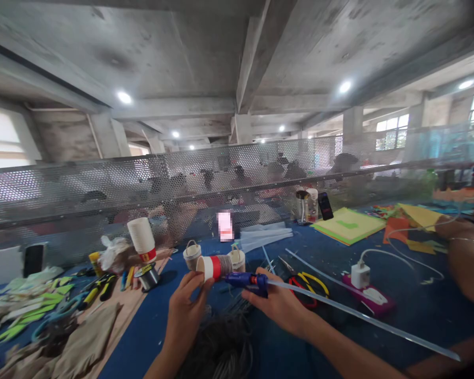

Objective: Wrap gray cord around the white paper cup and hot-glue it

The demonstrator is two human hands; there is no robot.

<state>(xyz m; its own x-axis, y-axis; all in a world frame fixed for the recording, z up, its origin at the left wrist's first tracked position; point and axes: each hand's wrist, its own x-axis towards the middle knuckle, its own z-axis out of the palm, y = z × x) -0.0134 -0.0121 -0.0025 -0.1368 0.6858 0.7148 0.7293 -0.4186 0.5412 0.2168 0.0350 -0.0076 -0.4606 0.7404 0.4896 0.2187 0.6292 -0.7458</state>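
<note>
The left hand [187,305] held a light, easily squashed paper cup [213,267] by its rim. Just right of the cup, the right hand [278,302] gripped a glue gun [247,280].

Both arms are bare from wrist to the lower edge of the view: no sleeve, glove or cuff shows behind the left hand [185,310] or the right hand [278,305]. Neither wrist carries a watch or band, and no ring shows on the fingers. Nails are short and plain.
</note>
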